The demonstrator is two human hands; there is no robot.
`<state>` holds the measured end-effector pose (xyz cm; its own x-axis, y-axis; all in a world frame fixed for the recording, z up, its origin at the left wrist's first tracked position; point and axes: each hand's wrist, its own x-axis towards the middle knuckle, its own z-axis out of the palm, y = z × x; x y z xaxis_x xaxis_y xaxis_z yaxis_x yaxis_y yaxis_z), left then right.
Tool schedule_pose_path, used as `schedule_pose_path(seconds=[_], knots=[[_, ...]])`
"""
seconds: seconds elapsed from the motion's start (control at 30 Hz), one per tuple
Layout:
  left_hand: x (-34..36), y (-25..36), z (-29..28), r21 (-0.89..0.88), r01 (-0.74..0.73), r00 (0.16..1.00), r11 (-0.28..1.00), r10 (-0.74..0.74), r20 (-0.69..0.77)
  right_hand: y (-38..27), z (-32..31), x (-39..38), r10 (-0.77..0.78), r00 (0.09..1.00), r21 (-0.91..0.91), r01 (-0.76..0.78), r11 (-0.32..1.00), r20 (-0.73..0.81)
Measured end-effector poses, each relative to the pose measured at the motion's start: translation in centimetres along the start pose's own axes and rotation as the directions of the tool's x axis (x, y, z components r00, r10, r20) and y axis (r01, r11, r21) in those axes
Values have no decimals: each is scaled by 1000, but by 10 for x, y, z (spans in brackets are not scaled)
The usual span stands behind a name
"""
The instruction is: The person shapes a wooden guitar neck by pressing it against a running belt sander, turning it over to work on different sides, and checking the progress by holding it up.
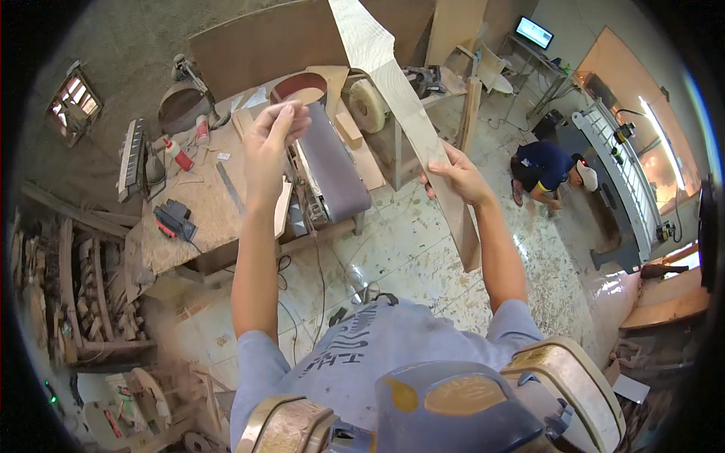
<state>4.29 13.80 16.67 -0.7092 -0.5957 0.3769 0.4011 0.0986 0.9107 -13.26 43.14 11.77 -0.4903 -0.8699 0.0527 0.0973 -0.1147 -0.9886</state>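
Observation:
A long, pale, shaped wooden piece (408,94) slants across the view, widening into a knee-like bend near its upper end. My right hand (459,177) grips it toward its lower end, thumb laid over the face. The piece is held in the air beside a belt sander (332,162) with a broad grey-purple belt. My left hand (278,132) is raised over the left side of the sander, apart from the wood. Its fingers are curled in with the thumb against them, and nothing shows in them.
A workbench (170,245) on the left bears a black-and-red power tool (175,220) and a red bottle (179,155). Cables trail on the dusty floor. Scrap wood (94,294) is stacked far left. At right, another person (544,167) crouches by a large grey machine (619,192).

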Motion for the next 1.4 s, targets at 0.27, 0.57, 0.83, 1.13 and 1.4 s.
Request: schedule_pose_path(seconds=[0.27,0.57,0.83,1.13,1.4], knots=[[55,-31,-12,33,-28,997,999,30,-67,14,-18,28,149,989,-94,-147,985,17],[120,-73,-38,570,-483,825,664,564,43,27,-21,34,4,988,-813,-128,567,-153],[132,-182,-37,744,-631,733,221,-145,665,42,-24,23,-269,960,-879,-65,-473,73],[123,-258,-27,726,-586,695,359,-237,679,61,-14,22,-187,982,-753,-98,-650,34],[155,-273,-94,808,-519,786,279,-214,579,75,9,89,-289,952,-837,-74,-542,103]])
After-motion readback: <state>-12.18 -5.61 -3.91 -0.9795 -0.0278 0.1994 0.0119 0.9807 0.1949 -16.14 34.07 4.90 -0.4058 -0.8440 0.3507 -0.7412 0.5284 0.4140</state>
